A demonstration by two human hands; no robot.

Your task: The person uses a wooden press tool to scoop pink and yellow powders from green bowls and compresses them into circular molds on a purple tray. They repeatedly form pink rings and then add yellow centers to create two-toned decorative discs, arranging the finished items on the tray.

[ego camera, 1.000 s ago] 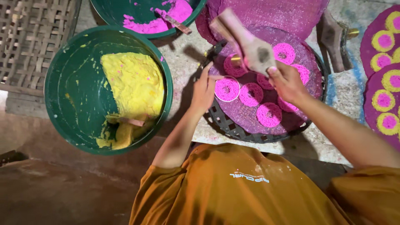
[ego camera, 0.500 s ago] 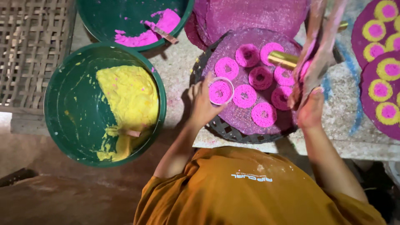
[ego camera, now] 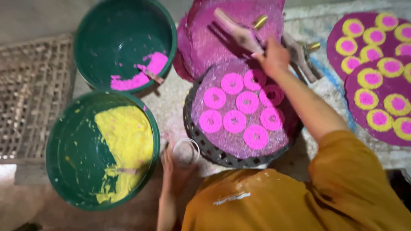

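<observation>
A loose mustard-orange cotton shirt (ego camera: 274, 201) fills the bottom of the view, small pale printed marking across its back, short sleeves ending above the elbows, both forearms bare beyond that shirt.

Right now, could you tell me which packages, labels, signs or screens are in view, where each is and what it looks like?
No packages, signs or screens are in view.
Shirt print: a small white mark on the back of the orange shirt, bottom centre, too blurred to make out.
</observation>
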